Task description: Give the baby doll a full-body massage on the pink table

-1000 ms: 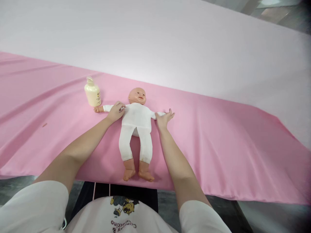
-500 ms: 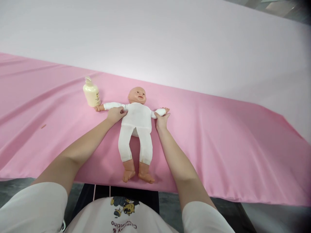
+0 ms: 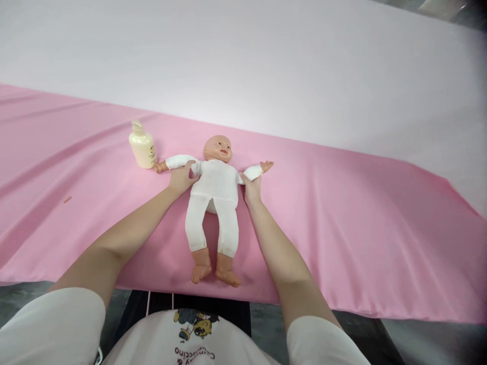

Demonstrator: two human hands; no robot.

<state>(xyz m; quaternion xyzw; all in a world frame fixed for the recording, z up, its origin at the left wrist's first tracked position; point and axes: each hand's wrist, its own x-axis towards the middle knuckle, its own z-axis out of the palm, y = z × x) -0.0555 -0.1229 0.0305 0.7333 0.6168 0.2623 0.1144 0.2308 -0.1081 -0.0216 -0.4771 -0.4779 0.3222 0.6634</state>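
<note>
A baby doll (image 3: 213, 197) in a white suit lies on its back on the pink sheet (image 3: 342, 223), head away from me, feet at the near edge. My left hand (image 3: 182, 177) grips the doll under its arm on the left side. My right hand (image 3: 251, 187) holds the doll under its other arm, at the right side of the torso. Both doll arms are spread outward and slightly raised.
A cream pump bottle (image 3: 142, 147) stands upright just left of the doll's outstretched hand. A pale pink-white sheet (image 3: 266, 66) covers the far part of the surface. The near edge of the surface runs just below the doll's feet.
Both my hands slid inward from the doll's arms to its armpits. The doll's arms now angle upward, and its right-side hand is uncovered.
</note>
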